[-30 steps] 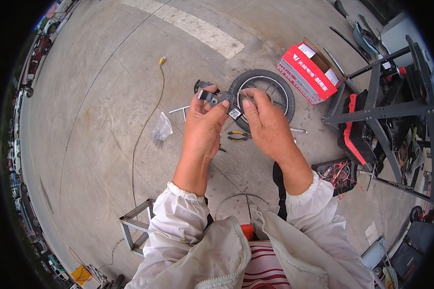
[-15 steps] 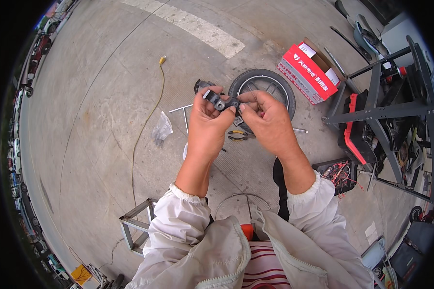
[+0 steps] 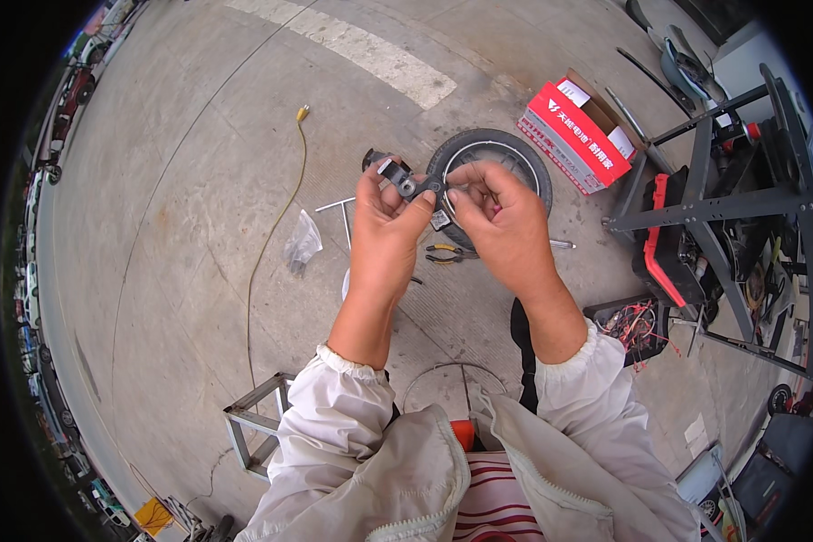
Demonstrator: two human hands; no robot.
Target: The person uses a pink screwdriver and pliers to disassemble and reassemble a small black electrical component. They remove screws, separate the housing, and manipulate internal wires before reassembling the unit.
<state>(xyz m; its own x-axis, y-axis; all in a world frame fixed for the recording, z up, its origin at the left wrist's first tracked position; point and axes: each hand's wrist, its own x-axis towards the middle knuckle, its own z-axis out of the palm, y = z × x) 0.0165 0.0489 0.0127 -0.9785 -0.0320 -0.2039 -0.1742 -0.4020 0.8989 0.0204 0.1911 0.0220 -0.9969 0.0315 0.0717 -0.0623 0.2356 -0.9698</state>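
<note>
My left hand (image 3: pixel 384 239) grips a black lever bracket (image 3: pixel 432 188) with a silver-edged clamp, up in front of me. Its thumb presses on the bracket, and the fingers curl behind it. A black piece shows beyond those fingers; whether it belongs to the bracket I cannot tell. Close to the bracket's right end, my right hand (image 3: pixel 504 230) has thumb and forefinger pinched together. What lies between these fingertips is too small to make out. Below and behind the hands, a spoked wheel with a black tyre (image 3: pixel 540 172) lies on the floor, partly covered by my right hand.
Yellow-handled pliers (image 3: pixel 443 255), a metal T-shaped tool (image 3: pixel 336 206) and a clear plastic bag (image 3: pixel 304 239) lie near the wheel. A red carton (image 3: pixel 574 135) stands beyond it. At right is a dark metal frame (image 3: pixel 677 212); at lower left, a metal stand (image 3: pixel 255 417). A yellow cord (image 3: pixel 285 210) crosses the floor.
The bracket has tilted and shifted slightly left in my left hand. My right fingertips have shifted a little at its end. Both forearms stay nearly still.
</note>
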